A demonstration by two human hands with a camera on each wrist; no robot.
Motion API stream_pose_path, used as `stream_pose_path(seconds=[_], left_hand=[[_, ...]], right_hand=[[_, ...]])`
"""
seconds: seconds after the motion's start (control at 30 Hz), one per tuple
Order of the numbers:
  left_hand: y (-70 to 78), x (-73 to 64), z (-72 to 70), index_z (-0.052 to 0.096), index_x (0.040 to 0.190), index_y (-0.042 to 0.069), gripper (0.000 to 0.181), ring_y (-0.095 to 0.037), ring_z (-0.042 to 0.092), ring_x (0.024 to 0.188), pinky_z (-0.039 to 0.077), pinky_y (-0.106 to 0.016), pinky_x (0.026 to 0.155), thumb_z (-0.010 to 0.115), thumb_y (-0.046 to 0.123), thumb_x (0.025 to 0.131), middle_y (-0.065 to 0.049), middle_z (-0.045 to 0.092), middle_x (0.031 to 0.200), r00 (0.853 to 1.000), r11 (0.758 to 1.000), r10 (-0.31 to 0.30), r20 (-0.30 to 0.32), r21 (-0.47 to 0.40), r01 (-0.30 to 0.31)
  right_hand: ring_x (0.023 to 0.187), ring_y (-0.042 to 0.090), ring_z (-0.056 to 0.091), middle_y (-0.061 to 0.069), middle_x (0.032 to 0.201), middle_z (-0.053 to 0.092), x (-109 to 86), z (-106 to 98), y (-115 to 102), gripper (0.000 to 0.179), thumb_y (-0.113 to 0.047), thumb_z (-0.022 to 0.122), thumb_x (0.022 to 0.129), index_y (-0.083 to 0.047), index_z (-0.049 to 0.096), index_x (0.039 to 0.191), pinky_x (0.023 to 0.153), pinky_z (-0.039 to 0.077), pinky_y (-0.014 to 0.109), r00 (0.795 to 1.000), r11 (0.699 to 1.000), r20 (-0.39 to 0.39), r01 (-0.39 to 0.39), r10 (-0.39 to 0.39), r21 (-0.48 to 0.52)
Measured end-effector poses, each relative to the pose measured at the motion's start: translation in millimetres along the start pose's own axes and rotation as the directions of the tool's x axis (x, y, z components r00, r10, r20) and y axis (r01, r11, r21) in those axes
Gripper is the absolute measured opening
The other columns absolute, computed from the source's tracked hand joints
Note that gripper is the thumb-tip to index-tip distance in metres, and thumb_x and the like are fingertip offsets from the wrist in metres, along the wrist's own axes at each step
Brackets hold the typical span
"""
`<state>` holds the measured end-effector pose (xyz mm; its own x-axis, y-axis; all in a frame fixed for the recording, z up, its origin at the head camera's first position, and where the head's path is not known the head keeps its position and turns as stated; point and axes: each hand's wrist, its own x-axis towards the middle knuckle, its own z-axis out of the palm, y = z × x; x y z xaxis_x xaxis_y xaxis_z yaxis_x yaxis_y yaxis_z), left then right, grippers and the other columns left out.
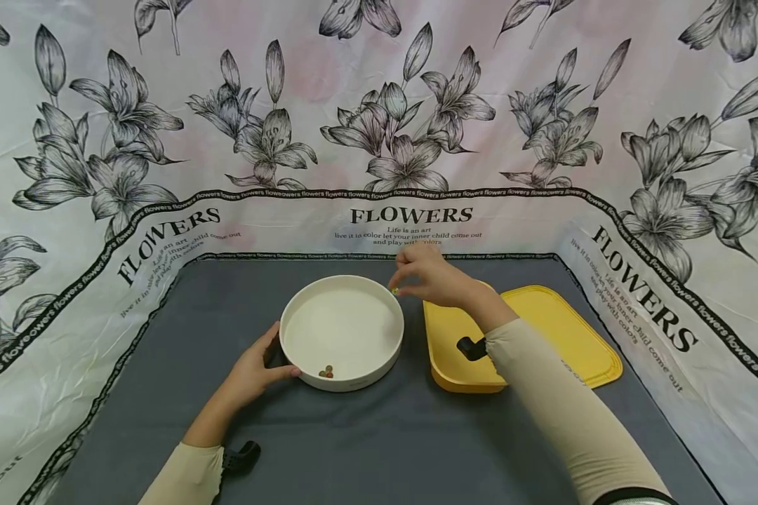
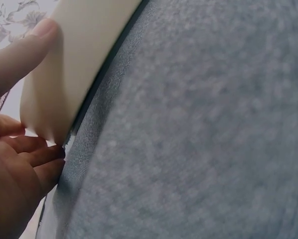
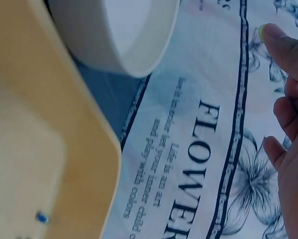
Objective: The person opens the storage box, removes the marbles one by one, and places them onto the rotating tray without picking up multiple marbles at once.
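Note:
A round white dish (image 1: 347, 322) with a low wall sits on the grey cloth. Several small brown pieces (image 1: 327, 372) lie inside it near its front wall. My left hand (image 1: 253, 368) steadies the dish from the left, with the thumb at the rim and the fingers against the outer wall (image 2: 64, 74). Over the dish's right rim, my right hand (image 1: 432, 277) pinches a tiny yellow-green piece (image 1: 394, 290) between thumb and fingertip. That piece (image 3: 261, 32) is mostly hidden behind the fingertip in the right wrist view.
To the right of the dish stands a yellow box (image 1: 445, 351), partly under my right forearm. A small blue piece (image 3: 42, 217) lies in it. The flat yellow lid (image 1: 562, 330) lies beside the box. A flower-printed cloth (image 1: 410, 210) borders the grey area.

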<state>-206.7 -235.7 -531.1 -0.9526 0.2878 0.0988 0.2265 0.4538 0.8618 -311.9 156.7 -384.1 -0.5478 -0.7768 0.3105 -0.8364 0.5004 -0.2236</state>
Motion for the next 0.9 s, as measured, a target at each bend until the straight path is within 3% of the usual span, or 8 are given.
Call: stream_pose_path(seconds=[0.13,0.37,0.57,0.9], left_hand=[[-3.5,-1.7,-0.8,0.010,0.166,0.008,0.119,-0.037,0.021,0.155,0.025,-0.056,0.122,0.088,0.035,0.080,-0.016,0.017,0.170,1.000,1.000,-0.023,0.006,0.002,0.023],[-4.7,1.1,-1.1,0.010,0.166,0.014,0.118,-0.033,0.020,0.156,0.025,-0.055,0.121,0.088,0.036,0.081,-0.011,0.016,0.171,1.000,1.000,0.001,0.009,-0.005,-0.001],[-3.8,3.3,1.0,0.010,0.166,0.008,0.119,-0.037,0.020,0.155,0.025,-0.058,0.121,0.088,0.036,0.081,-0.016,0.016,0.171,1.000,1.000,-0.008,0.009,0.013,0.008],[-0.4,-1.3,-0.9,0.011,0.164,0.002,0.119,-0.041,0.024,0.154,0.028,-0.058,0.119,0.088,0.036,0.081,-0.020,0.019,0.169,1.000,0.999,0.000,0.000,0.036,0.000]], right_hand=[[0.090,0.019,0.029,-0.002,0.090,0.032,8.1,9,-6,0.014,-0.023,0.083,0.088,-0.025,0.082,0.102,0.081,0.015,0.043,1.000,1.000,0.026,-0.006,0.006,0.022],[0.095,0.019,0.034,-0.002,0.092,0.038,28.4,21,-9,0.013,-0.027,0.082,0.089,-0.025,0.082,0.102,0.084,0.018,0.044,0.997,1.000,0.071,-0.008,0.010,-0.021],[0.097,0.019,0.037,-0.003,0.096,0.048,38.4,29,-5,0.015,-0.026,0.081,0.090,-0.024,0.083,0.104,0.088,0.023,0.045,0.991,0.999,0.126,-0.045,0.047,-0.019],[0.095,0.018,0.040,0.002,0.100,0.055,40.4,43,-8,0.021,-0.030,0.082,0.089,-0.022,0.083,0.109,0.083,0.026,0.040,0.986,0.997,0.149,-0.070,0.075,-0.038]])
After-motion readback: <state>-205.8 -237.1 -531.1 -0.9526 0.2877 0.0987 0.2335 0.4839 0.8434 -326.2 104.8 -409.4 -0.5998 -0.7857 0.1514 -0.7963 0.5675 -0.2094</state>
